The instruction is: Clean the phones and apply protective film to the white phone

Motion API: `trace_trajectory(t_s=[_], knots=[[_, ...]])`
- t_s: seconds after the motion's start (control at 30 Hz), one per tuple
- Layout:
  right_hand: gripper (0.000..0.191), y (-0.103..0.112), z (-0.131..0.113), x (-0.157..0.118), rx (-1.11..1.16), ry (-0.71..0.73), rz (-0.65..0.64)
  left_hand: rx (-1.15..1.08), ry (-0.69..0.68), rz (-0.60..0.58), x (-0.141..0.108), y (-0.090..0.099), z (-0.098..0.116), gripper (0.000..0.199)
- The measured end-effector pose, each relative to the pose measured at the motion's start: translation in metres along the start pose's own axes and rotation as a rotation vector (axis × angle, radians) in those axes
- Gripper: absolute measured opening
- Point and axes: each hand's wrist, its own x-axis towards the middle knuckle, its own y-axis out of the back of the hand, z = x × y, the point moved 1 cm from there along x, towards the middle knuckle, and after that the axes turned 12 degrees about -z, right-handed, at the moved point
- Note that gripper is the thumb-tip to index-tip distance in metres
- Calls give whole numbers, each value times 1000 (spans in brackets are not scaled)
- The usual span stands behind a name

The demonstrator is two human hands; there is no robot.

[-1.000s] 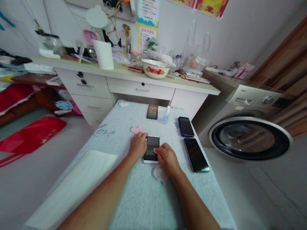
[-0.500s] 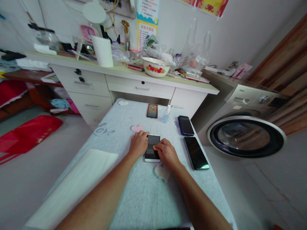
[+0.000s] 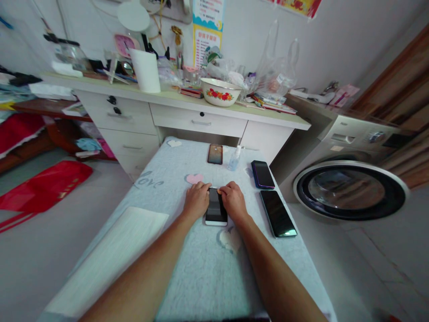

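A white-framed smartphone [image 3: 216, 209] with a dark screen lies face up on the cloth-covered table. My left hand [image 3: 197, 199] grips its upper left edge, fingers bent and thumb near the top. My right hand [image 3: 233, 199] pinches a small orange pad [image 3: 219, 191] and presses it on the screen's upper right corner. Most of the pad is hidden by my fingers, so its exact kind cannot be made out. Just beyond the hands stands a clear spray bottle [image 3: 234, 158], with a brown-backed phone [image 3: 215, 154] to its left.
Two dark-screened phones, one purple-edged [image 3: 263, 174] and one larger [image 3: 278, 213], lie along the table's right side. A pale flat strip [image 3: 114, 259] lies at the left. Behind are a cluttered desk [image 3: 174, 99] and a flowered bowl [image 3: 220, 94]; a washing machine [image 3: 348, 147] stands at right.
My right hand has slid the orange pad up the screen, from its middle right to the upper right corner. The left hand keeps its hold on the smartphone. The view has shifted slightly.
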Motion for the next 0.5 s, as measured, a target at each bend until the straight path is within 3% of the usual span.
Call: trace_trajectory(t_s=[0.2,0.5], knots=[[23,0,-3,-5,-6,51,-45,-7,-13,21,0,-1,0,37],[22,8,-12,-19,97,286,-202,-4,2,36,2,-4,-1,36]])
